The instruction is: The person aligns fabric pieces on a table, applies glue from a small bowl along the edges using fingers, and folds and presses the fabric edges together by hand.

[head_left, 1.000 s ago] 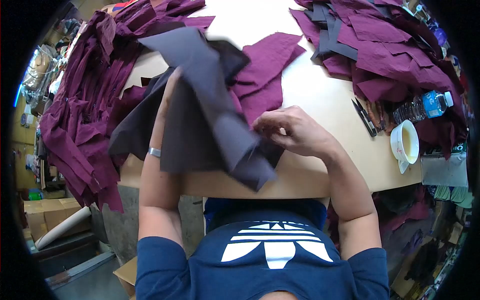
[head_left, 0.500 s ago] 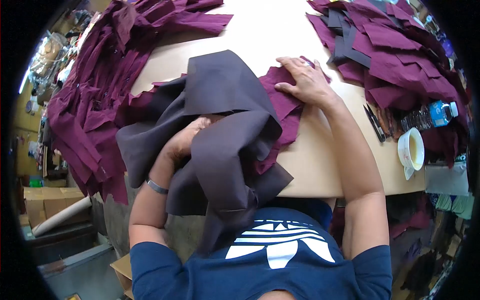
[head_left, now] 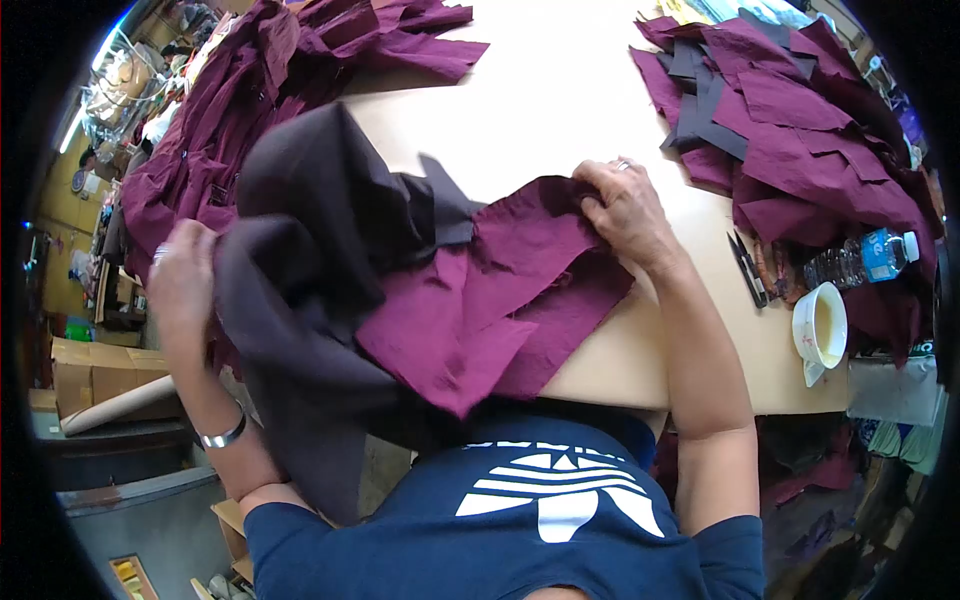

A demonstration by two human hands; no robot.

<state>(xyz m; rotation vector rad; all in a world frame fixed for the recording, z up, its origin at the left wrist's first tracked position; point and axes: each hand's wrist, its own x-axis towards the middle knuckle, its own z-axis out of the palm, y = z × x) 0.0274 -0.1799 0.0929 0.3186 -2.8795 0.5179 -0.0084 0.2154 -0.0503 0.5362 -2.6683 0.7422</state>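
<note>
A large dark brown-black cloth [head_left: 300, 270] is bunched over the left half of the work, its folds smeared by motion. My left hand [head_left: 183, 285] is at its left edge, blurred, with curled fingers closed on the cloth. Joined or lying against the dark cloth is a maroon fabric piece [head_left: 450, 310] with ragged edges, spread over the front of the table. My right hand [head_left: 625, 210] pinches the upper right corner of this maroon fabric, lifting it slightly. Whether the two fabrics are sewn together is hidden by the folds.
Maroon garments [head_left: 220, 150] are heaped at the back left of the pale table [head_left: 560, 110]. Maroon and black cut pieces [head_left: 790, 130] pile up at the right. Near the right edge are black scissors or snips [head_left: 747, 270], a water bottle [head_left: 865, 257] and a white cup [head_left: 820, 330].
My left hand has come out from under the dark cloth and swung left, carrying folds with it. More maroon fabric shows. My right hand has gone from lying flat to pinching its corner.
</note>
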